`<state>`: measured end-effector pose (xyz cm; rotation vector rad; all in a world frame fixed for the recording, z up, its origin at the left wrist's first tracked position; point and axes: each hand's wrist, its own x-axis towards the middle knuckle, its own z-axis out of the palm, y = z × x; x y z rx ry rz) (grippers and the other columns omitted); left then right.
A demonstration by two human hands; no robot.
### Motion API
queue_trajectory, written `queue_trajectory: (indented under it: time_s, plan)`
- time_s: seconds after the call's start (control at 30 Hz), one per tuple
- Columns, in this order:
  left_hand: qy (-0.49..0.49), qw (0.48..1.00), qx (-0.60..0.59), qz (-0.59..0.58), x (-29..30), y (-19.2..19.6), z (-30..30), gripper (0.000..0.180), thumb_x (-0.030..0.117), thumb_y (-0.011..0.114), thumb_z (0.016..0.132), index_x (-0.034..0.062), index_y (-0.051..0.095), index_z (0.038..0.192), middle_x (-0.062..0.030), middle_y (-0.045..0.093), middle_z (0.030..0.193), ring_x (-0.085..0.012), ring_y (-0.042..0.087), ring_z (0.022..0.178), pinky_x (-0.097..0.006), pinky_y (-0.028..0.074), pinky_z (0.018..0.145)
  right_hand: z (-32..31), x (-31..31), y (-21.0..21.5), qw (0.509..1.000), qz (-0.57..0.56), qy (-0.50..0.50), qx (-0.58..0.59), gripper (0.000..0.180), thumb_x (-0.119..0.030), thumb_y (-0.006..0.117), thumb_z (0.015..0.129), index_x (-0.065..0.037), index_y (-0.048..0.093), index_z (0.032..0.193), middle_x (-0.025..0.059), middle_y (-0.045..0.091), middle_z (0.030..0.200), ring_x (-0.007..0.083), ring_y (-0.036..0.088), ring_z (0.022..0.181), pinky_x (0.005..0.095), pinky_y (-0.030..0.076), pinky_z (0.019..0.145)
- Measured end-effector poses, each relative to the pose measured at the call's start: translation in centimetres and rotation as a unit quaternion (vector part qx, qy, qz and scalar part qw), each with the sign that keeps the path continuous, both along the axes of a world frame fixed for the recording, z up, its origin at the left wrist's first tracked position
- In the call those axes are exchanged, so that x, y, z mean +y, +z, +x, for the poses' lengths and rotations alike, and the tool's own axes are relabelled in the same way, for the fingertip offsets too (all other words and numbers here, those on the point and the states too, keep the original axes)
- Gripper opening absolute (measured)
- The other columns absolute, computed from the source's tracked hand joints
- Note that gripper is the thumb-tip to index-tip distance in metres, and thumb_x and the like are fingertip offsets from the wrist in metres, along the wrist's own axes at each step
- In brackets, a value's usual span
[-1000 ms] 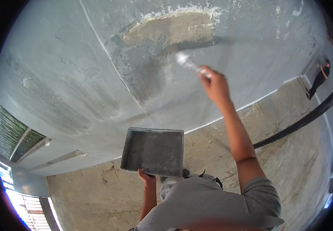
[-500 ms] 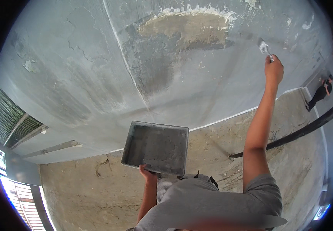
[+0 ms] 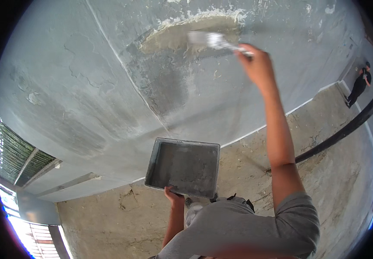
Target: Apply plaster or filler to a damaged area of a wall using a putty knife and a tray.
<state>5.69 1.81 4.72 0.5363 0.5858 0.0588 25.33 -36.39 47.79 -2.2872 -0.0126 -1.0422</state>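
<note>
My left hand (image 3: 174, 197) grips the near edge of a shallow dark grey rectangular tray (image 3: 216, 172), thumb over the rim. A thin dark grey layer covers the tray's bottom. Up at the wall, my right hand (image 3: 255, 60) is closed round the handle of a flat, white-smeared hand tool (image 3: 215, 40). Motion blurs this tool, so I cannot tell if it is a brush or a putty knife. Its broad end points left, in front of a tan, rough-edged patch (image 3: 165, 38) on the grey wall (image 3: 221, 99). Whether it touches the patch is unclear.
A thick black pipe or hose (image 3: 346, 137) curves across the right side. Beyond it a person in dark clothes (image 3: 359, 86) stands near the wall. The floor (image 3: 108, 224) is tan and cracked. Slatted openings (image 3: 11, 146) lie at the left.
My right hand has swung left with the tool, from bare grey wall to the tan patch. The tray sits slightly further right in view, still in my left hand.
</note>
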Motion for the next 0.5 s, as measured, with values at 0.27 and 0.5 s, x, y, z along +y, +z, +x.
queue_trajectory:
  time_s: [0.27, 0.5]
  plan:
    - [-0.018, 1.000, 0.011, 0.021, 0.2, 2.7, -0.7, 0.039, 0.039, 0.054, 0.079, 0.0112, 0.058, 0.106, -0.0061, 0.060, 0.107, -0.0277, 0.055, 0.102, -0.044, 0.045, 0.088, -0.6, -11.5, -1.2, 0.945, -0.052, -0.324, -0.003, 0.026, -0.030, 0.061, 0.091, -0.013, 0.069, 0.108, 0.0124, 0.072, 0.088, 0.0340, 0.069, 0.082, 0.0426, 0.055, 0.070]
    - [-0.005, 1.000, -0.007, 0.007, 1.1, -0.1, 0.1, 0.035, 0.034, 0.054, 0.078, 0.0124, 0.058, 0.104, -0.0057, 0.059, 0.104, -0.0268, 0.055, 0.101, -0.043, 0.045, 0.087, -1.2, 3.1, -0.1, 0.994, 0.004, 0.111, 0.004, 0.030, -0.029, 0.066, 0.092, -0.005, 0.068, 0.110, 0.0146, 0.071, 0.085, 0.0249, 0.067, 0.071, 0.0347, 0.051, 0.066]
